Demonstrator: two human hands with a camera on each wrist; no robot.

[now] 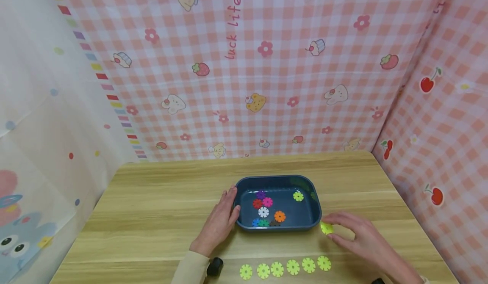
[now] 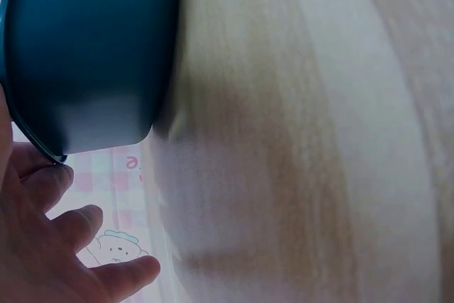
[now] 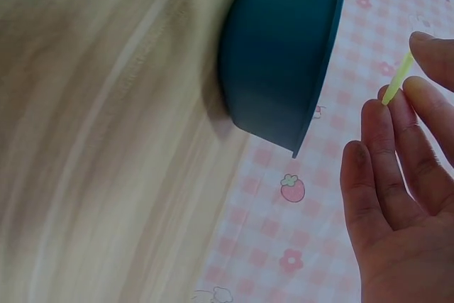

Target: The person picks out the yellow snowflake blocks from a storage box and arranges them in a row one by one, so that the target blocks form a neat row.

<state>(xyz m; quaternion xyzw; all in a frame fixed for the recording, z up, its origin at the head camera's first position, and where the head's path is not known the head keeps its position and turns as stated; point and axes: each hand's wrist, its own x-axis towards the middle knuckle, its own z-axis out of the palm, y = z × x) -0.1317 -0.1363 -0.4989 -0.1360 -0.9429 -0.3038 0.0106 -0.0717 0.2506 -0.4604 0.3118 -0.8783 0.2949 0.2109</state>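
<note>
A dark blue rectangular tub (image 1: 277, 228) stands on the table, holding several small notched plastic discs in mixed colours, among them a white disc (image 1: 263, 212), an orange disc (image 1: 280, 216) and a yellow-green disc (image 1: 298, 196). My left hand (image 1: 216, 224) rests against the tub's left end, its fingers fairly straight and touching the rim. Just off the tub's front right corner, my right hand (image 1: 356, 235) pinches another yellow-green disc (image 3: 399, 79) between thumb and fingers. In the right wrist view that disc is seen edge-on, apart from the tub wall (image 3: 280, 54).
Along the front of the wooden table (image 1: 160, 220) lies a row of several yellow-green discs (image 1: 277, 269). Checked cloth (image 1: 244, 85) hangs behind the table and to its right; a pale printed cloth (image 1: 42, 106) hangs on the left.
</note>
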